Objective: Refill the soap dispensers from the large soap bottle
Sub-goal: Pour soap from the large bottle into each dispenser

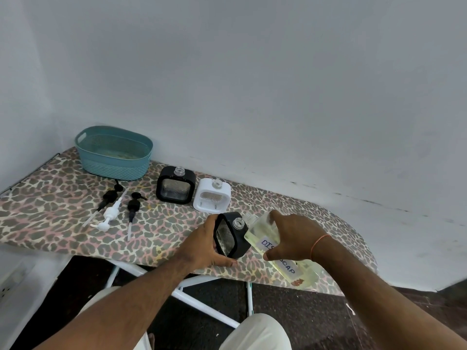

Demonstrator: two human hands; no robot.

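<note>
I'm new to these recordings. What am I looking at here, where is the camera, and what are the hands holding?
No machine here: a person's two bare hands, filmed by one camera on their head, looking down. The surface is an ironing board with a leopard-print cover. The left hand holds a black dispenser, tilted, its neck open. The right hand grips the large soap bottle, tipped toward that neck. Behind stand another black dispenser and a white dispenser, both uncapped. Three pumps lie to the left, near a teal basket.
</note>
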